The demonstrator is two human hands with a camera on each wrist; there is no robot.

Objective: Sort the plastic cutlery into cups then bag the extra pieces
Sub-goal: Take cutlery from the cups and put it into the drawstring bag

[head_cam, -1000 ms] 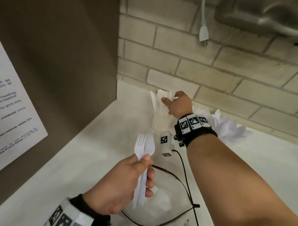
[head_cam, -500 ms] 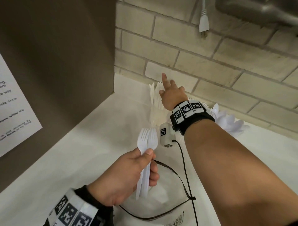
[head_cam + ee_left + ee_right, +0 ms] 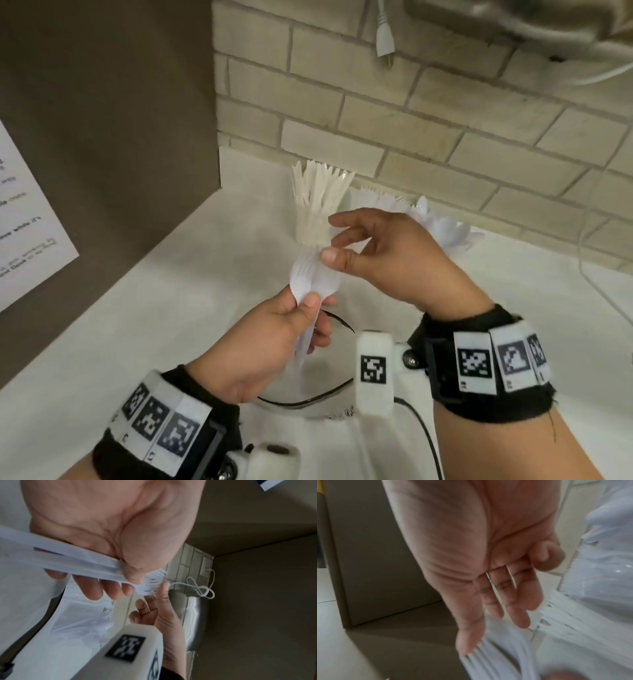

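Note:
My left hand [image 3: 308, 308] grips a bundle of white plastic forks [image 3: 315, 281] by the handles, tines up, over a clear plastic bag [image 3: 308, 401] with a dark rim. The forks [image 3: 150, 582] stick out past the thumb of my left hand [image 3: 123, 574]. My right hand [image 3: 356, 246] hovers at the tines with its fingers loosely spread. Its thumb touches the fork tips [image 3: 496, 660], and the fingers of that right hand [image 3: 505, 608] are straight and hold nothing. Behind them a cup of off-white knives [image 3: 318, 198] stands by the wall. To its right stand forks [image 3: 376, 200] and spoons [image 3: 445, 226].
A brown panel [image 3: 102, 137] with a paper notice [image 3: 24, 219] closes off the left side. The brick wall [image 3: 445, 120] runs behind the cups. A white plug [image 3: 383, 37] hangs above, beside a metal appliance [image 3: 513, 20]. A white cable [image 3: 596, 274] trails at right.
My right hand has drawn back from the knife cup by the wall, down to the tines of the forks. My left hand has kept its grip on the forks.

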